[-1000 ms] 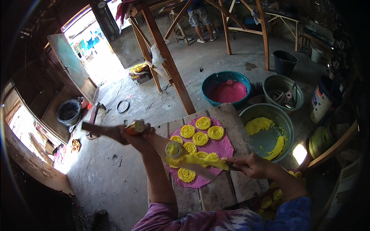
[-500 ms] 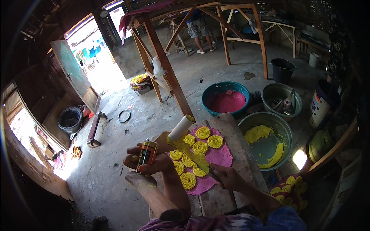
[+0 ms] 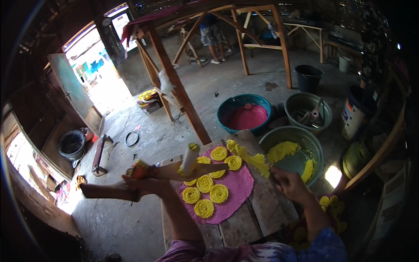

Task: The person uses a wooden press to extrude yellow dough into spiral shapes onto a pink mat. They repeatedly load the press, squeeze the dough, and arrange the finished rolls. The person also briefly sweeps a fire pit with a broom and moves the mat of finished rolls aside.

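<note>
My left hand [image 3: 146, 183] grips a long wooden press [image 3: 174, 172] held level above the wooden table [image 3: 266, 205]. The press's pale cylinder [image 3: 190, 158], smeared with yellow dough, stands up from it. Under the press a pink cloth [image 3: 238, 192] lies on the table with several yellow dough spirals [image 3: 205, 183] on it. My right hand [image 3: 288, 183] is at the cloth's right edge, closed on a lump of yellow dough [image 3: 253, 158] that stretches up and left toward the press.
Right of the table is a green basin [image 3: 316, 150] with yellow dough. Behind it stand a teal basin [image 3: 227, 107] of pink mix, a grey basin [image 3: 293, 107] with utensils, a black bucket [image 3: 309, 77] and a white pail [image 3: 353, 114]. A slanted wooden post [image 3: 174, 87] rises behind the table. A person [image 3: 211, 32] stands far back.
The press has swung from upright to level over the cloth. My right hand has moved right, off the spirals, and now pulls yellow dough near the green basin.
</note>
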Motion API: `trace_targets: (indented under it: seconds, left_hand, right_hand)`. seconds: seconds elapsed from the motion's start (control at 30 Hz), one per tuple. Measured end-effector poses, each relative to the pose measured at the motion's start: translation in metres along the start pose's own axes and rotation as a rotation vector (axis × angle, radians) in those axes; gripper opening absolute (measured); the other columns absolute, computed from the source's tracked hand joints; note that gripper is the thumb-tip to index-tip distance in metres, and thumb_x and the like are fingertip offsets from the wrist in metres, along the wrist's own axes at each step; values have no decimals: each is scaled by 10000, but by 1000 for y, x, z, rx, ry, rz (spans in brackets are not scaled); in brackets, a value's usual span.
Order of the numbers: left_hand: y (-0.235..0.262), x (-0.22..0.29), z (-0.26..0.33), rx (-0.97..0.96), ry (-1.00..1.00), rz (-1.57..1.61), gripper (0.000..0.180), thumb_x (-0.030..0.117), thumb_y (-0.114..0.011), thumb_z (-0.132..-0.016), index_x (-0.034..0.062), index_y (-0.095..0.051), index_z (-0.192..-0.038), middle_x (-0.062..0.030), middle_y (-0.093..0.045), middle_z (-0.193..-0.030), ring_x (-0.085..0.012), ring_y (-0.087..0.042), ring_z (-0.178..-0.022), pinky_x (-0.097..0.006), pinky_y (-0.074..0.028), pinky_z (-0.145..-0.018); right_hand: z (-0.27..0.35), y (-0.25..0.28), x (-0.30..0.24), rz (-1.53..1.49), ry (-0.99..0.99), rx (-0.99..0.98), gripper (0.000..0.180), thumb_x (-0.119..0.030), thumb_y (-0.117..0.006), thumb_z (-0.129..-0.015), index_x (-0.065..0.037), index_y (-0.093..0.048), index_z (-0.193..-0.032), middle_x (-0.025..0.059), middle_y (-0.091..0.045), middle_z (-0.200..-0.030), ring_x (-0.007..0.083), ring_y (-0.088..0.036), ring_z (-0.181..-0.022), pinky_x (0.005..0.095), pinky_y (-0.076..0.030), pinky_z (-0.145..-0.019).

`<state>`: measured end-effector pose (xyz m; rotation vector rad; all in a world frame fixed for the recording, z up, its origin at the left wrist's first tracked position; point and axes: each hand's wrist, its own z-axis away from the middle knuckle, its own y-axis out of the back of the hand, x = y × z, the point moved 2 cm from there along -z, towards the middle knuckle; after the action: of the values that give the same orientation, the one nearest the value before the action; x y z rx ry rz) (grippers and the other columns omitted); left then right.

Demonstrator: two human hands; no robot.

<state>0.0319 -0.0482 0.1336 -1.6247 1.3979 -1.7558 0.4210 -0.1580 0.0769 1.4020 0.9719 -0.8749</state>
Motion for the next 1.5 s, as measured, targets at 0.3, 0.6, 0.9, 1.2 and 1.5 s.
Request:
trace_targets:
  seconds: [0.3,0.6,0.9,1.2,1.5]
  left_hand:
    - [63,108,-100,-559,-405,-360,424,410,-546,-900,30,-567,-1085,-98,-620,-878,-189,-586,-706,-314,-493,-637]
    - [76,60,-73,-1157,-826,-1493,473,176,-707,-785,6,-541,-1194,-171,-594,-1114,-321,-580,-1054,-441,-436,-962]
    - [51,47,-5,-1370,-1356,-1508,625,351,-780,-722,39,-532,-1203,-177,-528,-1225,-378,-522,-1157,-491,-436,-949]
    - [51,36,4,-1381,-1287,-1464,585,384,-785,-704,58,-563,-1135,-168,-548,-1172,-375,-535,-1114,-500,-437,-914]
    - [-9,9,30,-1618,-812,-1435,294,271,-710,-646,78,-557,-806,-102,-523,-800,-312,-565,-759,-435,-416,-629]
  right_hand:
    - [6,127,53,642,-319,105,378,-299,-539,-941,-210,-563,-1308,164,-668,-1030,337,-642,-941,425,-486,-829]
    - [-105,99,260,1209,-293,-107,393,-170,-441,-956,-288,-554,-1313,101,-686,-1011,274,-668,-925,408,-523,-774]
    - [-198,82,354,1354,-329,-332,454,-147,-355,-988,-340,-462,-1385,96,-666,-1033,287,-670,-900,420,-514,-804]
    - [-133,65,347,1056,-394,-380,395,-261,-457,-938,-301,-541,-1322,127,-634,-1173,300,-620,-1062,435,-495,-869]
    - [-38,156,121,259,-445,-376,544,-351,-651,-902,-94,-512,-1361,73,-647,-797,105,-598,-655,271,-475,-599]
